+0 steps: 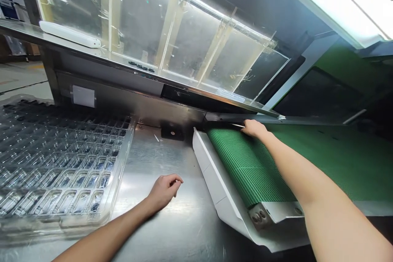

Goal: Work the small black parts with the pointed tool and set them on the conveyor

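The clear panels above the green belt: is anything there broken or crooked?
The clear panels look scuffed and are patched with yellowed tape strips, some slanted. Otherwise nothing stands out: the plastic tray lies flat, the left hand hovers over the steel table, and the right hand rests on the green belt.

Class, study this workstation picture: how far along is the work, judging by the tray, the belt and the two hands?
Done: the clear compartment tray lies on the steel table, many pockets holding small dark parts. In hand: the right hand reaches across the green conveyor belt to the machine's slot; whether it grips anything cannot be told. The left hand rests loosely curled and empty on the table. Left: the nearest pockets look unfilled.
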`<action>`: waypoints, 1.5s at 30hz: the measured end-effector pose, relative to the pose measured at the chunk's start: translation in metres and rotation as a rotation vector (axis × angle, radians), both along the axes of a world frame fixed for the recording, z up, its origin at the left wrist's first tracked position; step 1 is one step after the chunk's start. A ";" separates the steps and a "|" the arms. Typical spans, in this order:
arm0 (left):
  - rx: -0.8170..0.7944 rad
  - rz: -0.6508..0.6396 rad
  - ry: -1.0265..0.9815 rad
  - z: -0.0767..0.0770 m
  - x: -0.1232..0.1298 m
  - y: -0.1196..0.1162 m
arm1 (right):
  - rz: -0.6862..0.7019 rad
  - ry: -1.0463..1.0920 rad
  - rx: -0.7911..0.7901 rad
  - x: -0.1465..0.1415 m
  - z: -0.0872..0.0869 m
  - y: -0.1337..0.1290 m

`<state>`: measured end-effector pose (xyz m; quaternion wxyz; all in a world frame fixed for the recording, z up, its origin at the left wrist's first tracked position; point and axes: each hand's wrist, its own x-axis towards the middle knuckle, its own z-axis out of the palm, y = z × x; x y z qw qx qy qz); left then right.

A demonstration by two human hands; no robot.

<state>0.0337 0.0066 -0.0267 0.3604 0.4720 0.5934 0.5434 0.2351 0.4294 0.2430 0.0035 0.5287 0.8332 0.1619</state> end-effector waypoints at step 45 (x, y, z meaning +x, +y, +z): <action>-0.059 0.010 -0.874 0.028 -0.012 -0.018 | -0.192 0.229 -0.101 0.259 0.050 -0.099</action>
